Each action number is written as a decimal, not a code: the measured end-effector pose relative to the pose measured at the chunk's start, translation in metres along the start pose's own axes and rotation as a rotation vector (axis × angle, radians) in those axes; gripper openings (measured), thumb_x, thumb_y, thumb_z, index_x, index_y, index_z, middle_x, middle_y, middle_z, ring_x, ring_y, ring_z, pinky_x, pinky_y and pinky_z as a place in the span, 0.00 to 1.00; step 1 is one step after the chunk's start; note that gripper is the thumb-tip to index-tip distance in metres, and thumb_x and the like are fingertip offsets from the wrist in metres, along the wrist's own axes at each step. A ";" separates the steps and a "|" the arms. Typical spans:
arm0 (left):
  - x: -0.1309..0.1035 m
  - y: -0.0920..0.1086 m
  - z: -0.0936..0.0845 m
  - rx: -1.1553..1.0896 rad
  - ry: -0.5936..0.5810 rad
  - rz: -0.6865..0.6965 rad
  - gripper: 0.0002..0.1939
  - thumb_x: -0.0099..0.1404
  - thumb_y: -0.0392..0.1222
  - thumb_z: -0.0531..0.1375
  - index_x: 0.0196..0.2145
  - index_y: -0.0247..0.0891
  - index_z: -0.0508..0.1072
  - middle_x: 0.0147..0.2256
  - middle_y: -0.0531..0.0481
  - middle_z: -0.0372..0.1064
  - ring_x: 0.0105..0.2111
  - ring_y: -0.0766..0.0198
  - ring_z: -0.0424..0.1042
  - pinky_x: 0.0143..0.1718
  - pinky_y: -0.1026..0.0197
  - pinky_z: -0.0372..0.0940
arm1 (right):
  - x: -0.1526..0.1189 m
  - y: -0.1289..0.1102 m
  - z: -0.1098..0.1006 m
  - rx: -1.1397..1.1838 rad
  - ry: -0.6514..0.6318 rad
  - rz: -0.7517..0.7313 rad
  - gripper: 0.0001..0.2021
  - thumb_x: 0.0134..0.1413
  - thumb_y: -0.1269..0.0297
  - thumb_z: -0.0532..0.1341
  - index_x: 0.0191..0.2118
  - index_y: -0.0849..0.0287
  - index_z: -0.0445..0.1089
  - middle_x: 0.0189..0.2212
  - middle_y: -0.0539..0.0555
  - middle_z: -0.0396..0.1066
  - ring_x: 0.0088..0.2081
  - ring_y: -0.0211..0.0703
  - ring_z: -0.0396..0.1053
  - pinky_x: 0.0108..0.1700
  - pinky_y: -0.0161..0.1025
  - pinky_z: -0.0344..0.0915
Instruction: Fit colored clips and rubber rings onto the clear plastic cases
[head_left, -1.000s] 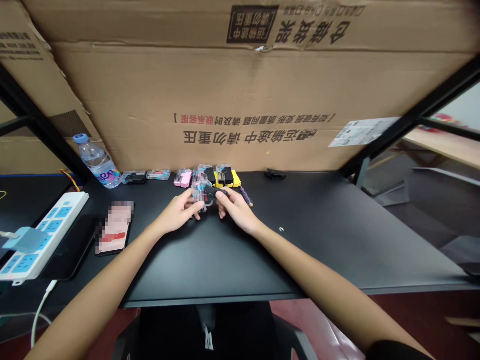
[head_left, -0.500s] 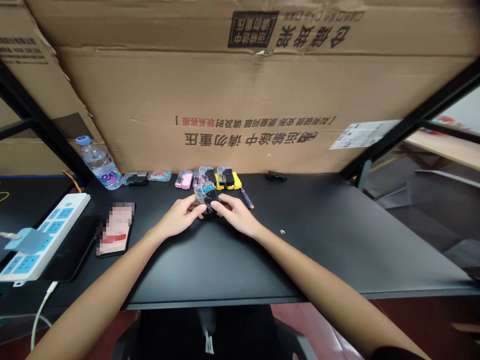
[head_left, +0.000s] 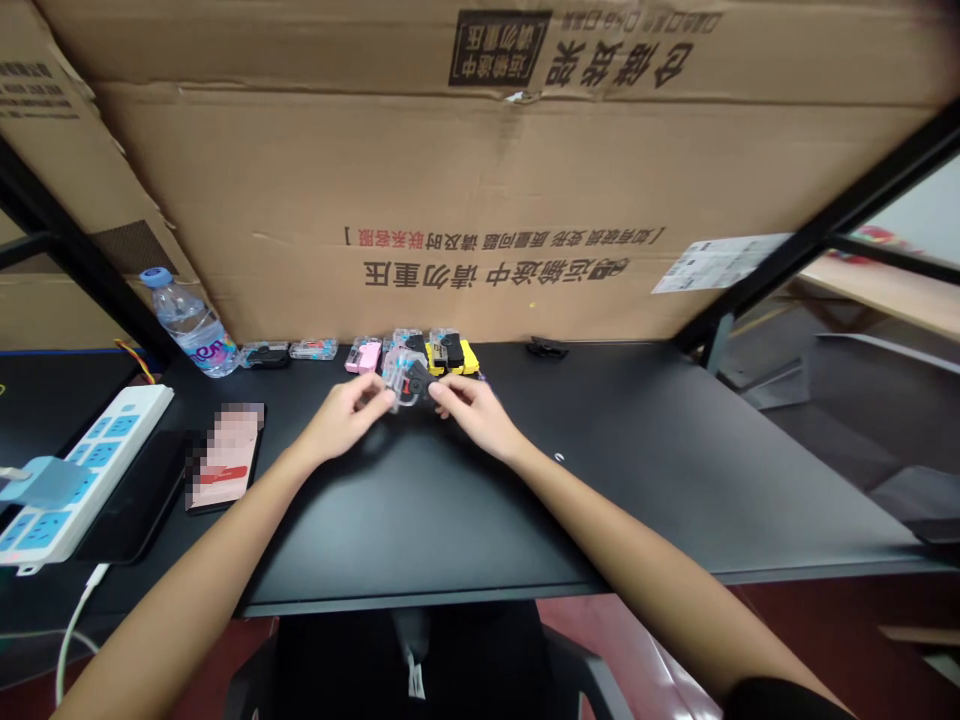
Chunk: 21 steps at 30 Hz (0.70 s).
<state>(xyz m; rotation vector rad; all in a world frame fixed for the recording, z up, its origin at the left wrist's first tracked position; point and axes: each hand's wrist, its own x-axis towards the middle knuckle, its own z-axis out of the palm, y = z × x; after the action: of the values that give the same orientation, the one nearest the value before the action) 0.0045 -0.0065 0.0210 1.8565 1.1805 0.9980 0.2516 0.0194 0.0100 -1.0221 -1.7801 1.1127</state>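
Observation:
Both hands hold one small clear-and-black plastic device (head_left: 407, 380) above the black table. My left hand (head_left: 346, 415) pinches its clear left side between thumb and fingers. On the black part at its right, my right hand (head_left: 480, 415) is closed. The black part looks tilted against the clear part, and a small red spot shows between them. Just behind stand similar pieces: a pink one (head_left: 364, 355), and a black one (head_left: 448, 348) with yellow parts (head_left: 469, 358). What lies under my fingertips is hidden.
Farther left are two more small cases (head_left: 313, 349), a water bottle (head_left: 191, 325), a phone (head_left: 225, 460) and a white power strip (head_left: 90, 480). A black clip-like piece (head_left: 547, 347) lies at the back right, a tiny white bit (head_left: 559, 457) nearer. Cardboard (head_left: 450, 170) walls the rear edge.
The black part of the device has swung to the right, away from the clear part, and a red spot now shows. My hands are slightly farther apart. The whole view has shifted a little.

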 end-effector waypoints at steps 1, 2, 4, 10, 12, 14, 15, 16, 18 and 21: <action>0.001 0.000 -0.002 -0.011 0.045 0.002 0.19 0.75 0.57 0.59 0.40 0.37 0.77 0.37 0.47 0.79 0.37 0.58 0.76 0.40 0.59 0.69 | 0.001 0.000 -0.001 0.024 0.050 0.008 0.28 0.63 0.32 0.63 0.35 0.56 0.72 0.29 0.50 0.69 0.32 0.44 0.67 0.39 0.42 0.67; 0.001 0.000 -0.004 -0.010 0.072 0.002 0.19 0.74 0.57 0.59 0.39 0.37 0.77 0.37 0.47 0.79 0.37 0.58 0.76 0.39 0.60 0.68 | 0.001 0.000 -0.002 0.036 0.084 0.013 0.27 0.63 0.32 0.63 0.36 0.56 0.72 0.29 0.50 0.69 0.32 0.44 0.68 0.39 0.42 0.67; 0.001 0.000 -0.003 0.006 0.045 -0.005 0.19 0.74 0.57 0.60 0.40 0.37 0.77 0.36 0.47 0.79 0.35 0.59 0.75 0.38 0.60 0.68 | 0.000 0.001 -0.001 0.017 0.057 0.006 0.27 0.63 0.33 0.63 0.35 0.56 0.72 0.29 0.50 0.69 0.32 0.43 0.67 0.38 0.42 0.66; 0.000 0.002 0.002 0.048 -0.033 -0.022 0.18 0.73 0.57 0.61 0.41 0.37 0.78 0.36 0.48 0.79 0.32 0.60 0.74 0.36 0.60 0.67 | 0.001 0.002 -0.003 -0.030 -0.079 -0.010 0.26 0.62 0.36 0.65 0.31 0.57 0.72 0.28 0.50 0.68 0.31 0.42 0.64 0.37 0.41 0.64; 0.001 0.002 -0.001 0.032 0.093 -0.001 0.19 0.74 0.56 0.60 0.39 0.37 0.78 0.37 0.47 0.79 0.35 0.59 0.74 0.38 0.60 0.67 | 0.003 0.003 -0.006 0.014 -0.003 0.011 0.26 0.62 0.36 0.66 0.33 0.57 0.73 0.29 0.50 0.69 0.32 0.43 0.66 0.39 0.42 0.66; 0.002 0.002 -0.002 0.049 0.117 -0.013 0.19 0.73 0.57 0.60 0.38 0.38 0.78 0.36 0.48 0.78 0.34 0.60 0.73 0.36 0.61 0.66 | 0.003 0.003 -0.007 0.015 0.019 0.018 0.26 0.61 0.35 0.65 0.33 0.57 0.73 0.29 0.50 0.70 0.32 0.44 0.67 0.39 0.42 0.66; 0.002 0.001 -0.002 0.058 0.089 -0.025 0.19 0.73 0.57 0.60 0.38 0.38 0.77 0.35 0.49 0.78 0.33 0.61 0.73 0.35 0.61 0.66 | 0.003 0.002 -0.006 -0.007 -0.011 0.014 0.26 0.61 0.34 0.65 0.33 0.57 0.73 0.28 0.50 0.69 0.31 0.43 0.66 0.37 0.42 0.66; 0.002 0.001 -0.001 0.068 0.043 -0.035 0.19 0.72 0.58 0.60 0.37 0.38 0.77 0.34 0.49 0.78 0.31 0.61 0.72 0.35 0.61 0.65 | 0.002 0.002 -0.005 -0.037 -0.058 0.007 0.27 0.61 0.34 0.65 0.31 0.56 0.72 0.27 0.50 0.68 0.31 0.43 0.65 0.36 0.41 0.65; 0.002 0.002 -0.001 0.087 -0.035 -0.045 0.19 0.72 0.58 0.61 0.36 0.38 0.76 0.33 0.50 0.78 0.30 0.61 0.72 0.34 0.61 0.66 | 0.002 0.001 -0.004 -0.079 -0.142 -0.004 0.27 0.61 0.35 0.65 0.28 0.56 0.70 0.25 0.49 0.67 0.29 0.42 0.64 0.35 0.41 0.64; 0.003 0.002 -0.006 0.102 0.075 -0.024 0.19 0.73 0.58 0.60 0.39 0.39 0.78 0.37 0.49 0.80 0.33 0.60 0.74 0.38 0.60 0.67 | 0.005 0.002 -0.008 -0.009 -0.072 0.021 0.25 0.60 0.37 0.67 0.31 0.57 0.74 0.28 0.51 0.72 0.31 0.43 0.68 0.38 0.42 0.68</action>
<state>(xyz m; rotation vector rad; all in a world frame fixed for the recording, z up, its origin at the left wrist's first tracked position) 0.0009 -0.0040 0.0264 1.8933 1.3176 1.0184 0.2571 0.0264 0.0118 -1.0196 -1.8365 1.1693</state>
